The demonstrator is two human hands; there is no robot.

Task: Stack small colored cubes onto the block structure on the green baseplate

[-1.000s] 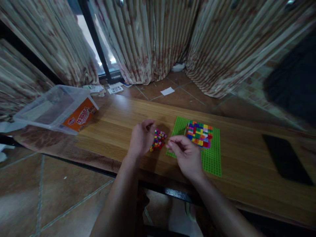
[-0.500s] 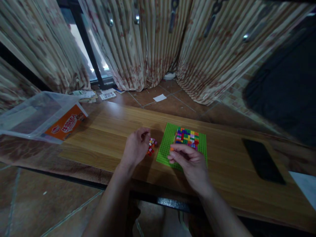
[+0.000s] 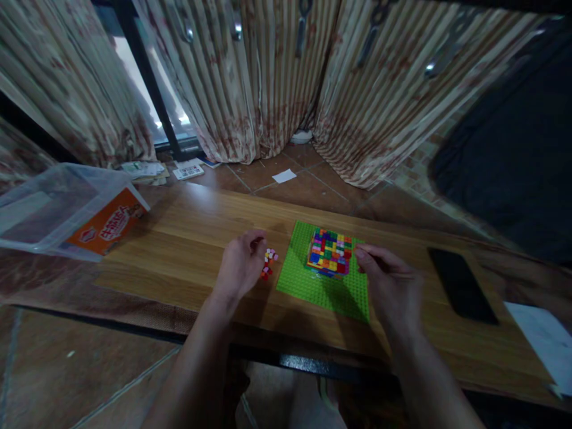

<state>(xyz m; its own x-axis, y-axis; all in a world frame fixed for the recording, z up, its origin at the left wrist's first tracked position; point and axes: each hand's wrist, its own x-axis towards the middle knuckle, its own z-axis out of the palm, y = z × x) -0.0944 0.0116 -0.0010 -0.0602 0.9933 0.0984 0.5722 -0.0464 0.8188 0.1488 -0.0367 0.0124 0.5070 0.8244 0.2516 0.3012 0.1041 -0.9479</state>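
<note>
A block of small multicoloured toy bricks (image 3: pixel 329 251), several layers high, stands on a light green studded baseplate (image 3: pixel 292 280). My right hand (image 3: pixel 393 286) is at the block's right side, thumb and forefinger pinched on a small orange brick that is mostly hidden by the fingertips. Left of the baseplate, my left hand (image 3: pixel 241 262) hovers with curled fingers beside a little heap of loose bricks (image 3: pixel 268 262) in red, pink, white and orange. Whatever those fingers may hold is hidden.
A clear plastic bin (image 3: pixel 80 208) with an orange label stands at the left end of the wooden table (image 3: pixel 187 238). A black phone-like slab (image 3: pixel 462 286) and white paper (image 3: pixel 540 339) lie to the right. Curtains (image 3: pixel 250 89) hang behind.
My right hand has moved right, from in front of the brick block to its right side, uncovering the block. My left hand stays by the loose bricks. The view has shifted slightly.
</note>
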